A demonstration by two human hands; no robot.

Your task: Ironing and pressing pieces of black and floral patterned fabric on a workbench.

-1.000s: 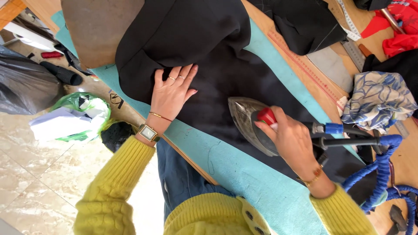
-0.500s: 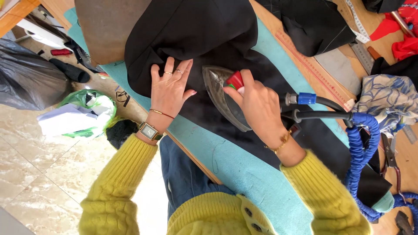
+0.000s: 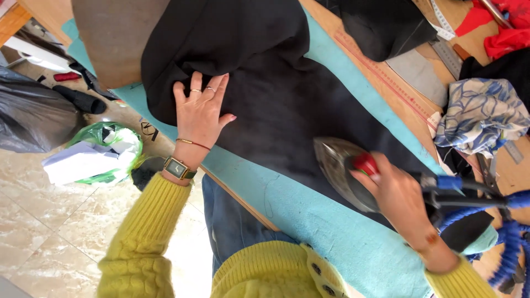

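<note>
A: Where is there open room around the iron?

B: The iron sits on the black cloth, near its lower edge; below it a wide strip of turquoise pad is bare; toward the left hand a stretch of smooth cloth lies open; on the right the blue hose crowds in.

A: Which way does the iron point?

B: Its tip points up and left, toward the middle of the cloth; its long axis runs from there down to the right hand.

A: And the fingers?

B: The left hand lies flat on the cloth near its left edge, fingers slightly spread, rings on two; the right hand is closed around the handle of the iron, fingers wrapped together beside a red knob.

A: The surface and the room?

B: The pad covers a wooden table; patterned blue fabric and red cloth lie at its far side; left of the table is a marble floor with a green bag and a black bag.
</note>
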